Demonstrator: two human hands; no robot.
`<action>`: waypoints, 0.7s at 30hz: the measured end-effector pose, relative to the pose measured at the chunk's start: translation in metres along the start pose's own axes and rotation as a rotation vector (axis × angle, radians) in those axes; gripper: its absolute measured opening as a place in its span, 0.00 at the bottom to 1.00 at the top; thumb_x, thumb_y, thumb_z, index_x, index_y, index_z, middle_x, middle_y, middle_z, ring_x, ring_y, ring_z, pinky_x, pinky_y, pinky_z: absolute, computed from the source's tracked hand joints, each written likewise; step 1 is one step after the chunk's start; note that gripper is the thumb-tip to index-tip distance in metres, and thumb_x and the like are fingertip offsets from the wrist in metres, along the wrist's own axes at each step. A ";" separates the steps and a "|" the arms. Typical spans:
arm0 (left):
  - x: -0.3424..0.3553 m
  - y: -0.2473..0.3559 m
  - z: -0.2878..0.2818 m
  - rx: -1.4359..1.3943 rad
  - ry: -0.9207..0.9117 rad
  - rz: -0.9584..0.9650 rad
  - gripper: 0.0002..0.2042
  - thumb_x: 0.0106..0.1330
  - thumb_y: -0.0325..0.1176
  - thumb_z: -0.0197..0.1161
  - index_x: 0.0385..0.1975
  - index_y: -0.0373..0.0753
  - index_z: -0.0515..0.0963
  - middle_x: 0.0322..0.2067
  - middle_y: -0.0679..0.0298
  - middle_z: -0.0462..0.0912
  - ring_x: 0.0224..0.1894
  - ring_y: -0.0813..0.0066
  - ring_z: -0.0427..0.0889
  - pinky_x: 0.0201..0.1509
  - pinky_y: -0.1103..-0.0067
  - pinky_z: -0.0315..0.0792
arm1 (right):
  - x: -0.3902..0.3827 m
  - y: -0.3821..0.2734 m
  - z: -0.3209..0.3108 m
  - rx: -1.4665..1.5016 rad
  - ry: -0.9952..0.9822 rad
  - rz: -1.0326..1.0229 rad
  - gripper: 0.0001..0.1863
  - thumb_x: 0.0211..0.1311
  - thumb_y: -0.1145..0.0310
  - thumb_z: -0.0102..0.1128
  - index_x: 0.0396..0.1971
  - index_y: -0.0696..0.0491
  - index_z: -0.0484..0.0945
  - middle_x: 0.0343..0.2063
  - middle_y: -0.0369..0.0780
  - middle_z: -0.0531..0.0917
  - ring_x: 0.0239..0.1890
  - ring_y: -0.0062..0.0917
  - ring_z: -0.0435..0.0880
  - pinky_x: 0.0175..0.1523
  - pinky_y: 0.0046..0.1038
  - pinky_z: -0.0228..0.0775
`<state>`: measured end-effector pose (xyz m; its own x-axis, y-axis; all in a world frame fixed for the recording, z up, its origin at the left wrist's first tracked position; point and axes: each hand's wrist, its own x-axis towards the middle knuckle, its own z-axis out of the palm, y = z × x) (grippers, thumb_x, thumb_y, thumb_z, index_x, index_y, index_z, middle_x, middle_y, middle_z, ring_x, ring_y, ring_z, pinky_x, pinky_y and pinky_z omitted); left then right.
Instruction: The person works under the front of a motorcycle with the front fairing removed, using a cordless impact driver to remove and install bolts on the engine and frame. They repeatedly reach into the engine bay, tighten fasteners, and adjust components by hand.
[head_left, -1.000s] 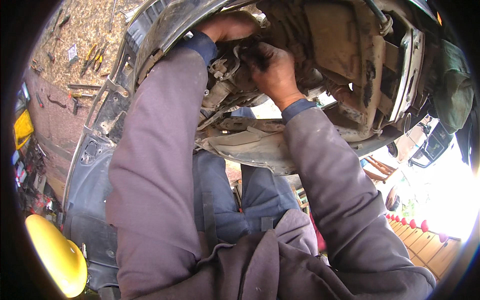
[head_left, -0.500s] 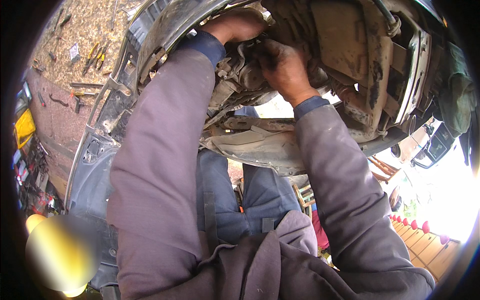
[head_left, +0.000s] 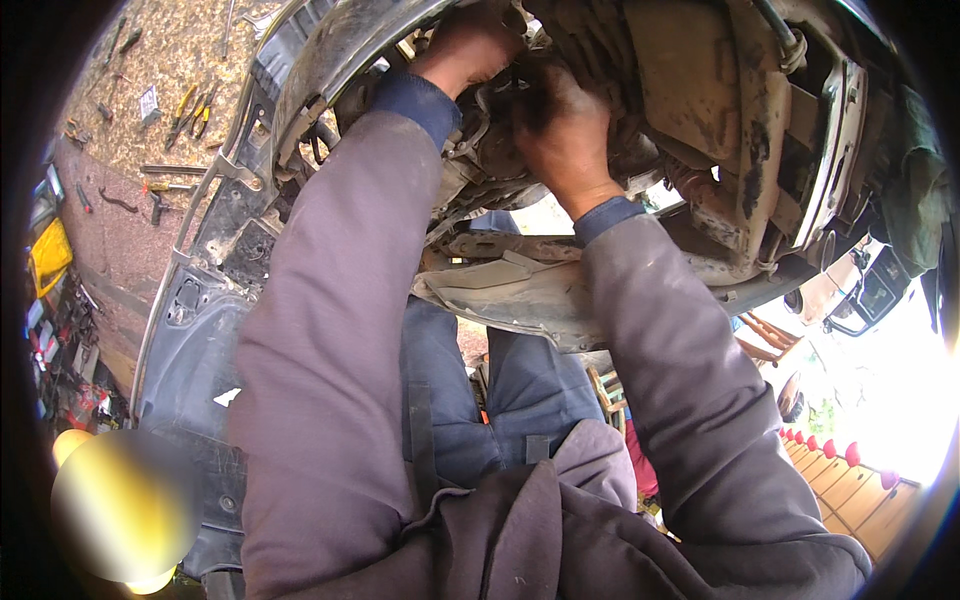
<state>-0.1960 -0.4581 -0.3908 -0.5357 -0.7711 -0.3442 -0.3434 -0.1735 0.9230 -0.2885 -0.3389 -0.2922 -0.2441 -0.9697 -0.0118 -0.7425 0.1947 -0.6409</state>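
At the upper left, two pairs of pliers with yellow-and-black handles [head_left: 190, 115] lie on tan speckled ground, left of the curved, dark, scuffed body edge [head_left: 345, 50] that closes in beside the left hand [head_left: 472, 50]. At upper centre, the one cluster of grimy grey metal vehicle parts [head_left: 492, 150] lies below and between the two hands, their fingers lost in shadow, so I cannot tell their spread or grip. Right of the right hand [head_left: 568, 125] stands one flat, tan, dirt-coated panel [head_left: 680, 75], with a bright open gap below the wrist.
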 end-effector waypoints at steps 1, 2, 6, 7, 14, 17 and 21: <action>-0.002 0.005 0.000 0.026 0.044 -0.035 0.14 0.50 0.32 0.70 0.36 0.33 0.82 0.32 0.57 0.86 0.35 0.70 0.83 0.42 0.74 0.75 | -0.001 -0.004 0.001 0.030 0.053 0.036 0.15 0.50 0.76 0.64 0.41 0.52 0.82 0.34 0.50 0.85 0.37 0.47 0.84 0.41 0.39 0.78; -0.005 0.011 0.002 0.052 0.088 -0.068 0.14 0.51 0.32 0.70 0.36 0.33 0.83 0.32 0.58 0.86 0.35 0.70 0.83 0.42 0.74 0.76 | -0.001 -0.007 0.003 0.062 0.112 0.048 0.16 0.49 0.76 0.64 0.41 0.52 0.81 0.33 0.50 0.84 0.37 0.49 0.84 0.41 0.41 0.78; -0.010 0.014 -0.018 -0.254 -0.138 -0.094 0.12 0.53 0.31 0.69 0.36 0.33 0.83 0.33 0.58 0.86 0.36 0.71 0.84 0.43 0.75 0.76 | 0.000 -0.011 0.010 0.046 0.184 0.076 0.16 0.48 0.76 0.63 0.41 0.53 0.81 0.32 0.51 0.84 0.37 0.51 0.83 0.41 0.43 0.78; -0.010 0.012 -0.019 -0.293 -0.172 -0.092 0.11 0.54 0.30 0.68 0.36 0.33 0.83 0.33 0.58 0.86 0.36 0.71 0.83 0.44 0.75 0.76 | 0.000 -0.010 0.012 0.030 0.177 0.061 0.16 0.47 0.76 0.63 0.40 0.53 0.81 0.32 0.51 0.84 0.36 0.51 0.83 0.41 0.43 0.78; 0.005 -0.020 -0.002 -0.094 -0.246 0.125 0.10 0.58 0.27 0.62 0.38 0.32 0.83 0.35 0.57 0.87 0.37 0.71 0.83 0.45 0.74 0.76 | 0.004 -0.009 0.013 -0.015 0.181 0.065 0.16 0.47 0.76 0.62 0.39 0.53 0.81 0.31 0.50 0.84 0.36 0.50 0.83 0.40 0.43 0.78; 0.005 -0.020 0.003 -0.056 -0.161 0.047 0.12 0.58 0.26 0.60 0.40 0.30 0.82 0.38 0.53 0.87 0.39 0.68 0.84 0.48 0.72 0.76 | 0.007 -0.011 0.014 -0.025 0.187 0.059 0.17 0.47 0.76 0.62 0.41 0.53 0.80 0.31 0.50 0.84 0.35 0.51 0.83 0.40 0.44 0.78; 0.001 -0.008 0.008 -0.001 0.008 0.198 0.13 0.59 0.28 0.60 0.43 0.30 0.82 0.41 0.51 0.86 0.43 0.65 0.84 0.50 0.72 0.76 | 0.011 -0.011 0.014 -0.104 0.232 -0.012 0.14 0.49 0.78 0.63 0.39 0.52 0.81 0.31 0.44 0.86 0.36 0.42 0.86 0.41 0.35 0.78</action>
<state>-0.2001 -0.4523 -0.3997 -0.5864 -0.7951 -0.1546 -0.2314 -0.0185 0.9727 -0.2739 -0.3542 -0.2962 -0.3629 -0.9143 0.1798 -0.8032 0.2091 -0.5577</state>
